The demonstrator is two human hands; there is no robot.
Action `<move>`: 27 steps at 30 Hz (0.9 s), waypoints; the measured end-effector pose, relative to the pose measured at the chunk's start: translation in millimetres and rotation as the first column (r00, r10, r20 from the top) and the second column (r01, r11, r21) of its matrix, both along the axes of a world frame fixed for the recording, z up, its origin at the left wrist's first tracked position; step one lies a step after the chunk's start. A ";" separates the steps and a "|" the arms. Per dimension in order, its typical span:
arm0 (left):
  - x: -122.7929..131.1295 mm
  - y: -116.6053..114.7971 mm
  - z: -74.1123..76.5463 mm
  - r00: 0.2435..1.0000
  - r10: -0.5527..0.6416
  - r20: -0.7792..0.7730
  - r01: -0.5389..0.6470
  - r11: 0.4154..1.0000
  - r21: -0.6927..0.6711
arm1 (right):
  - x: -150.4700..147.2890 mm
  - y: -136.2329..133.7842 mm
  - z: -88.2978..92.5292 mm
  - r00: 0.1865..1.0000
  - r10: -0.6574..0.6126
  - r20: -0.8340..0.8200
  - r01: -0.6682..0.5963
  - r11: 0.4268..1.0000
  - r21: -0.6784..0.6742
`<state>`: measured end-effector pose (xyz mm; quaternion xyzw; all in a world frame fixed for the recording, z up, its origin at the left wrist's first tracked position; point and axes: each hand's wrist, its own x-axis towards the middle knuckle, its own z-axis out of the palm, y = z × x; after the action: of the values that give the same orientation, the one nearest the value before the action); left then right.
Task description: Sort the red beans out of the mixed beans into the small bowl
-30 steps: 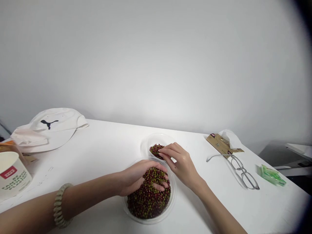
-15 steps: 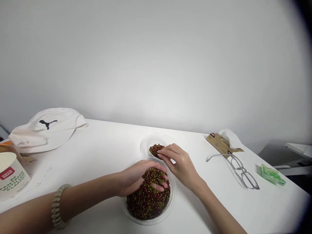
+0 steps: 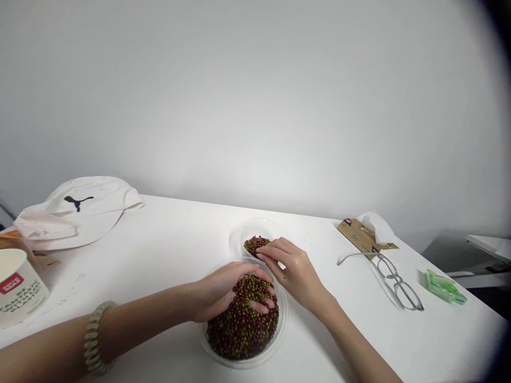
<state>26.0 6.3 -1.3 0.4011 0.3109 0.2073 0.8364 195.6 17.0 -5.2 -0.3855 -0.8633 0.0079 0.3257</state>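
Observation:
A clear round bowl (image 3: 283,324) heaped with mixed dark red and green beans (image 3: 239,332) stands close to me. My left hand (image 3: 235,290) rests in it, palm toward me, fingers curved and apart among the beans; some fingers are partly covered by them. Just beyond, a smaller-looking clear bowl (image 3: 265,224) holds a lesser heap of the same beans (image 3: 255,244). My right hand (image 3: 289,266) is at its near right side, thumb and forefinger pinched together by the beans. Whatever is between those fingertips is too small to make out.
On the left are a white cap (image 3: 96,199) and a paper cup (image 3: 19,290). Glasses (image 3: 393,276), a torn brown packet (image 3: 359,236) and a green plastic packet (image 3: 443,287) lie on the right. A wall (image 3: 255,106) rises behind the white table (image 3: 167,229).
My right hand has shifted very slightly, its fingertips a touch farther left and down. My left hand stays in the near bowl.

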 end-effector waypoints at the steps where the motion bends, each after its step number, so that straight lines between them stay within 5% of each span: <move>1: -0.1 0.0 0.7 1.000 -0.001 -0.003 0.001 1.000 -0.004 | -0.2 -0.2 0.0 1.000 0.001 0.002 -0.001 1.000 0.000; 18: -0.6 -0.6 -1.2 0.999 -0.031 0.026 0.030 0.999 0.029 | -1.5 -1.8 3.0 0.993 0.033 -0.109 -0.030 0.999 0.029; 27: -1.3 -0.4 -2.8 0.999 -0.007 0.049 0.005 0.999 0.046 | -3.8 -13.0 20.5 0.930 0.126 -0.347 -0.192 0.968 -0.163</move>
<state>24.7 5.9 -4.1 0.4158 0.2843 0.2214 0.8351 191.8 4.0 15.3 -0.3370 -0.8192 0.1834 0.4263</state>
